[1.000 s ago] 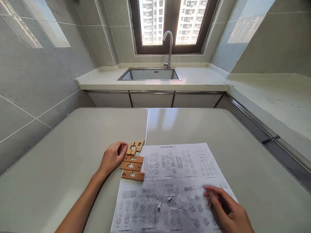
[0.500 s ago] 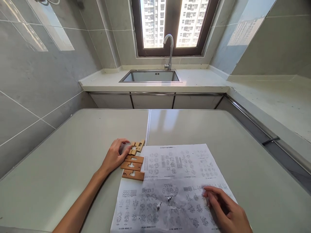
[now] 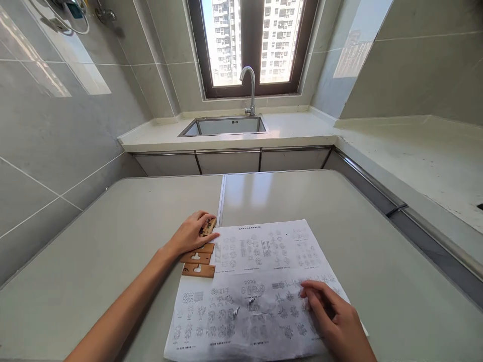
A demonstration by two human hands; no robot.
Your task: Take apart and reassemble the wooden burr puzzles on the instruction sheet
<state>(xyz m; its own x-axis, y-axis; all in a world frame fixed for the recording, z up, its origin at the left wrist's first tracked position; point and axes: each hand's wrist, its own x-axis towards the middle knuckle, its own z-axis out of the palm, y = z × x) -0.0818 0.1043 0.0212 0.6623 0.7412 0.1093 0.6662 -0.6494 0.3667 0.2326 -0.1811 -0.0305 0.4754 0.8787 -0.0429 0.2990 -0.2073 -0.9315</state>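
Observation:
My left hand [image 3: 192, 232] lies over the upper group of small notched wooden pieces [image 3: 208, 227], with the fingers at their far side and the thumb at their near side. Under and below its palm are wooden strips with cut-out slots: one [image 3: 207, 248] partly covered, a second [image 3: 196, 258] and a third [image 3: 198, 270]. They overlap the left edge of a printed sheet [image 3: 264, 274] covered in small diagrams. My right hand [image 3: 332, 314] rests at the sheet's lower right, fingers loosely curled with a gap to the thumb, nothing visible in it.
Two small grey-and-white bits, one [image 3: 236, 312] and another [image 3: 251, 301], lie on the sheet, or are tears in it; I cannot tell. The pale table [image 3: 287, 196] has a seam. Beyond it stand a counter [image 3: 302, 129], a sink [image 3: 230, 125] and a tap [image 3: 252, 90].
My left hand has moved right over the upper wooden pieces, its thumb now across their near side. The view has shifted slightly. My right hand keeps the same pose on the sheet.

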